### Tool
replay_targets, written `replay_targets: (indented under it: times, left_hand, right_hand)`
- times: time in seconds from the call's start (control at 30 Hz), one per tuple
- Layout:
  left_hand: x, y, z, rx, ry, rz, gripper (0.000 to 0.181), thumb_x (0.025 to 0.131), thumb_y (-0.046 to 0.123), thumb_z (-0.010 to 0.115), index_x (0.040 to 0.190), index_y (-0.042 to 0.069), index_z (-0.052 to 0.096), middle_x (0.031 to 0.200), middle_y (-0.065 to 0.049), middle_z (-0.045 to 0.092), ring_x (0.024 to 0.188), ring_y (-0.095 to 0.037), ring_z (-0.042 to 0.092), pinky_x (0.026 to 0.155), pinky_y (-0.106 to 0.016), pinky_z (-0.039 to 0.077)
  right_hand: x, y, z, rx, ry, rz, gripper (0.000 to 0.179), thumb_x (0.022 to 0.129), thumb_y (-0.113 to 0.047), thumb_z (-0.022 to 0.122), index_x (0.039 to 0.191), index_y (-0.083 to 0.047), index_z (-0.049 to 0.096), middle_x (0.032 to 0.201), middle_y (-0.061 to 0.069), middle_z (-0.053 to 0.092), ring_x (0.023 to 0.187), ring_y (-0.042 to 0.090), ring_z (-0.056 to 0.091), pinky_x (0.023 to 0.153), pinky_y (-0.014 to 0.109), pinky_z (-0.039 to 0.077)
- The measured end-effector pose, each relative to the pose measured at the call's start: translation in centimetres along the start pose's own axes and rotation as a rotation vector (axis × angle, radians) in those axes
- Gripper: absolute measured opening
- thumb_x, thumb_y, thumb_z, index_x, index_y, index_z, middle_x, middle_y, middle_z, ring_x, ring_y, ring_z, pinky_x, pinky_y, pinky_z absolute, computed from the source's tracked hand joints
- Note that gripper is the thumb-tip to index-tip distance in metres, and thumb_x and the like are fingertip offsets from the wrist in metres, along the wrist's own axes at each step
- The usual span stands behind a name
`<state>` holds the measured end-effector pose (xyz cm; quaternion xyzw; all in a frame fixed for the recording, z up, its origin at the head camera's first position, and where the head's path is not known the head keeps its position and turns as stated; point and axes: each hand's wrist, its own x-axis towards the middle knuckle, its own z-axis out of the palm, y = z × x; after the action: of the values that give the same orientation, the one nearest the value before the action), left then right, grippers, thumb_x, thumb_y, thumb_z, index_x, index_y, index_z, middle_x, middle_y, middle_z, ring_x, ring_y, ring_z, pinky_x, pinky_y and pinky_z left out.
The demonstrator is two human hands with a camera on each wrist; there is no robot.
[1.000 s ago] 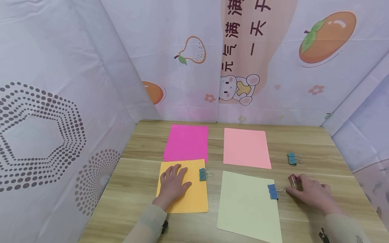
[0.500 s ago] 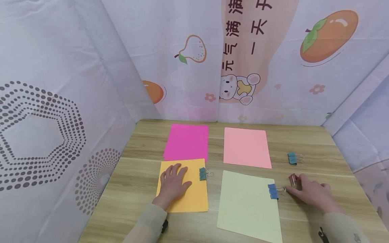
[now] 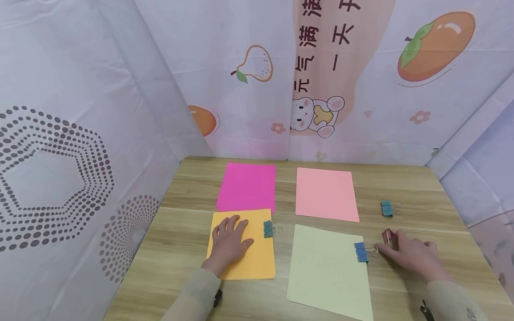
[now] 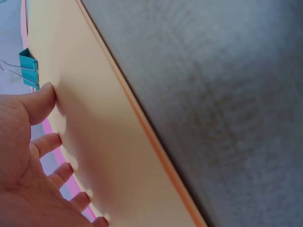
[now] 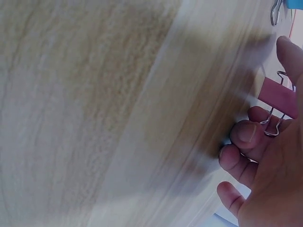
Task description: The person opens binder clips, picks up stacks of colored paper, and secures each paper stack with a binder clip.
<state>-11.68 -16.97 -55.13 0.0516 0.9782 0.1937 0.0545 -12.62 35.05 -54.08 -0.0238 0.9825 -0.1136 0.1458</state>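
Note:
My left hand point(image 3: 230, 245) lies flat with spread fingers on a yellow-orange sheet stack point(image 3: 253, 263); the left wrist view shows its fingertips touching the paper. A teal binder clip point(image 3: 268, 229) is on that stack's right edge. My right hand point(image 3: 415, 254) rests on the table at the right, fingers loosely bent, beside a red binder clip point(image 5: 279, 97). One wire handle of this clip meets the index finger, while the thumb stays apart from its body. The thumb tip is near the wire handles of a blue binder clip point(image 3: 361, 253) on the pale green paper's point(image 3: 327, 272) right edge.
Behind the yellow stack lies magenta paper point(image 3: 246, 187), with pink paper point(image 3: 325, 194) to its right. Another teal binder clip point(image 3: 387, 208) sits loose on the wooden table point(image 3: 401, 183). Printed curtains point(image 3: 241, 111) close off the back and sides.

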Motion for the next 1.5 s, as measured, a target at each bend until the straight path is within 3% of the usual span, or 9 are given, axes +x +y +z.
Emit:
replay_targets:
  times: [0.43,1.13,1.5]
  left_hand:
    - [0.08,0.03,-0.05,0.000,-0.005,-0.003,0.055,0.097,0.038,0.069,0.146,0.019,0.053,0.156,-0.013,0.037,0.146,-0.045,0.024,0.112,-0.068,0.020]
    - [-0.03,0.05,-0.16,-0.013,-0.007,0.000,0.056,0.097,0.037,0.069,0.146,0.018,0.053,0.156,-0.014,0.036,0.146,-0.046,0.024,0.112,-0.069,0.019]
    - [0.02,0.07,-0.21,-0.016,-0.019,-0.012,0.056,0.097,0.038,0.068,0.147,0.018,0.052,0.157,-0.013,0.035,0.147,-0.046,0.022,0.113,-0.068,0.018]
  right_hand:
    - [-0.06,0.14,0.14,-0.024,0.017,-0.013,0.076,0.096,-0.071,0.049,0.104,0.004,0.056,0.070,0.007,0.062,0.072,0.031,0.063,0.079,0.066,0.034]
    - [-0.09,0.21,0.28,0.012,0.033,-0.014,0.073,0.100,-0.065,0.048,0.107,0.007,0.057,0.071,0.007,0.065,0.074,0.033,0.065,0.083,0.069,0.031]
    - [0.03,0.16,0.40,0.029,0.071,-0.041,0.075,0.100,-0.063,0.050,0.106,0.011,0.059,0.082,0.023,0.070,0.080,0.041,0.069,0.086,0.071,0.030]
